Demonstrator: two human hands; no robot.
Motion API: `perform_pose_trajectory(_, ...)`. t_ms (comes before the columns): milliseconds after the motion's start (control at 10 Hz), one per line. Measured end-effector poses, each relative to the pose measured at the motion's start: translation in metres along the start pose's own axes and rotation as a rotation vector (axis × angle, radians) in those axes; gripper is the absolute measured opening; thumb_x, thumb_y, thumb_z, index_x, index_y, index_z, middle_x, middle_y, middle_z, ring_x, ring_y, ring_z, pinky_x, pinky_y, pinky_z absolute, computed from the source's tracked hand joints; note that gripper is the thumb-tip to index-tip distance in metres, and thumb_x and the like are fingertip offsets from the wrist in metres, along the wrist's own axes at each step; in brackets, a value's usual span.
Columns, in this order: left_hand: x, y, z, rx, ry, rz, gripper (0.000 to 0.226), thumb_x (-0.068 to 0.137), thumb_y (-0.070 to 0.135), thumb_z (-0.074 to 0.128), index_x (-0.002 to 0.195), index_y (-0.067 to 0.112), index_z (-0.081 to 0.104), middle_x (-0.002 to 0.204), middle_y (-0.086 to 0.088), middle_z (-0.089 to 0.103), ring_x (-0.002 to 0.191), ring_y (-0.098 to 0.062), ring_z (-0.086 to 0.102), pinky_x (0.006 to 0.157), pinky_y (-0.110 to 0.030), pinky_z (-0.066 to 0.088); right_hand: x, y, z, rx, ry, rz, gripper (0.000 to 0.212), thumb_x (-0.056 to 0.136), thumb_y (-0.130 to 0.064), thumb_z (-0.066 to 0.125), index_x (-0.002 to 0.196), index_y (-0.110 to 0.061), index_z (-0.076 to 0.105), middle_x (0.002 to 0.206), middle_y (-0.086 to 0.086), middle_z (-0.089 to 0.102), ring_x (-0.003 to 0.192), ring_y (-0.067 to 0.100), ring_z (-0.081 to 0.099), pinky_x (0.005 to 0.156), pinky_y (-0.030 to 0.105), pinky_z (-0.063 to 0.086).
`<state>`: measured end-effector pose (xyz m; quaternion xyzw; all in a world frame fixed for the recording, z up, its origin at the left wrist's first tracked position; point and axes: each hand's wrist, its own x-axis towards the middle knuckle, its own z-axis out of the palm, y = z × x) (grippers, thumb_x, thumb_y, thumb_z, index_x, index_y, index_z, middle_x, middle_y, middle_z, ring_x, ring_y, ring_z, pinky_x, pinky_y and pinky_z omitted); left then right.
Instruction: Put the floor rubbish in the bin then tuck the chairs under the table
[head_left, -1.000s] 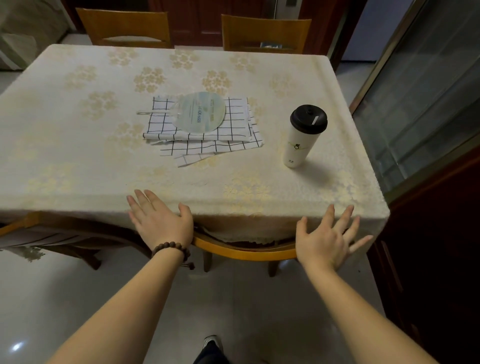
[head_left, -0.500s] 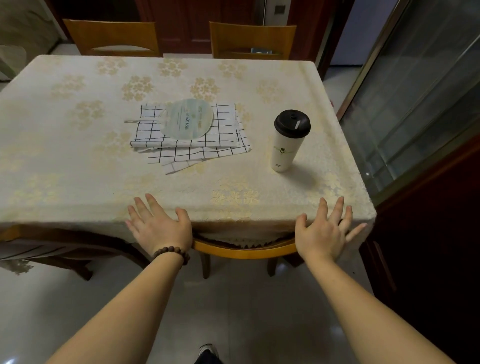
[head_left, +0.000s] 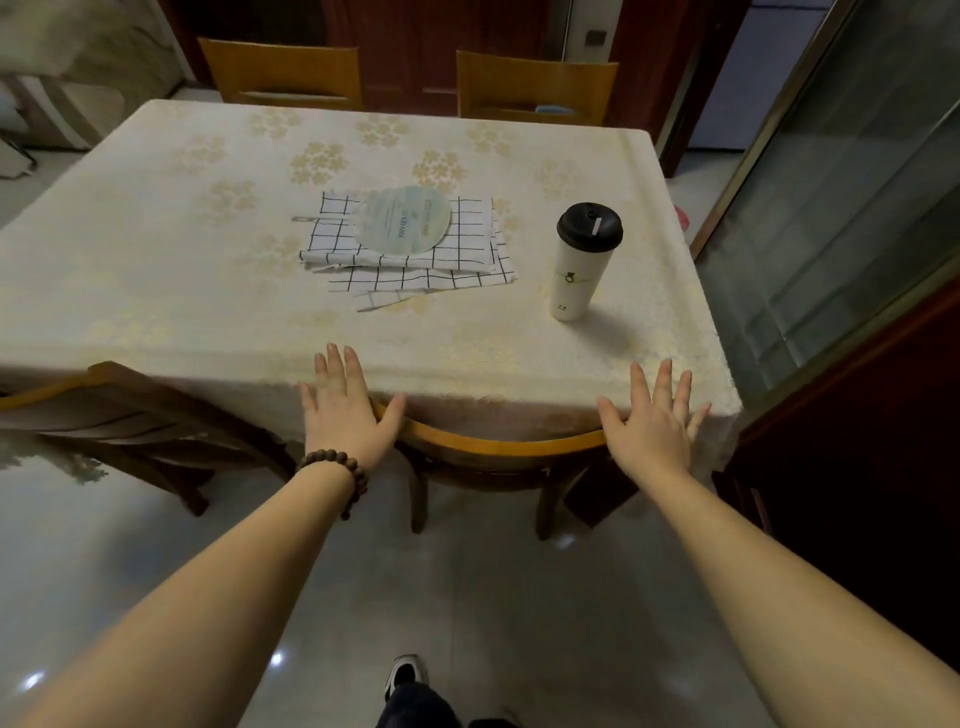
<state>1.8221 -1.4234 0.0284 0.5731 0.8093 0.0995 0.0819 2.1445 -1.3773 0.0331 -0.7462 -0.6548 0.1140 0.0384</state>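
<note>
A wooden chair (head_left: 498, 446) stands pushed under the near edge of the table (head_left: 156, 260), only its curved backrest and legs showing below the cream tablecloth. My left hand (head_left: 345, 410) lies flat with straight fingers against the backrest's left end and the cloth edge. My right hand (head_left: 654, 421) is spread flat at the backrest's right end. A second chair (head_left: 130, 415) sits at the near left, partly under the table. Two more chairs (head_left: 283, 73) (head_left: 535, 85) stand at the far side. No floor rubbish or bin shows.
On the table lie checked cloths (head_left: 415, 265) with a round fan (head_left: 402, 221) on top, and a white tumbler (head_left: 579, 265) with a black lid. A glass sliding door (head_left: 841, 197) and a dark wooden cabinet (head_left: 872, 441) close the right side. My shoe (head_left: 405, 673) is on the glossy tiled floor.
The view has pulled back and tilted up, so more floor and chair legs show. Both hands stay flat at the chair's backrest, which sits a little deeper under the cloth.
</note>
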Motion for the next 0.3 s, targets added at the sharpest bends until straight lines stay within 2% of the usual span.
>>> perform_pose_trajectory(200, -0.055, 0.006, -0.006, -0.054, 0.017, 0.091, 0.082, 0.089, 0.061, 0.033, 0.148, 0.012, 0.003, 0.157, -0.008, 0.0, 0.143, -0.023, -0.006, 0.114, -0.048, 0.001, -0.046, -0.013, -0.003, 0.165, 0.031, -0.152, 0.07, 0.095, -0.053, 0.035, 0.151, -0.022, 0.009, 0.159, 0.009, -0.007, 0.145, 0.022, -0.013, 0.117, 0.046, -0.009)
perform_pose_trajectory(300, -0.078, 0.004, -0.006, -0.022, 0.014, 0.13, 0.083, 0.088, 0.063, 0.029, 0.149, 0.014, 0.002, 0.157, -0.007, -0.001, 0.143, -0.022, -0.007, 0.114, -0.047, -0.001, -0.075, -0.036, 0.005, 0.168, 0.051, -0.209, 0.07, 0.095, -0.053, 0.034, 0.151, -0.022, 0.008, 0.159, 0.009, -0.007, 0.145, 0.021, -0.013, 0.114, 0.045, -0.012)
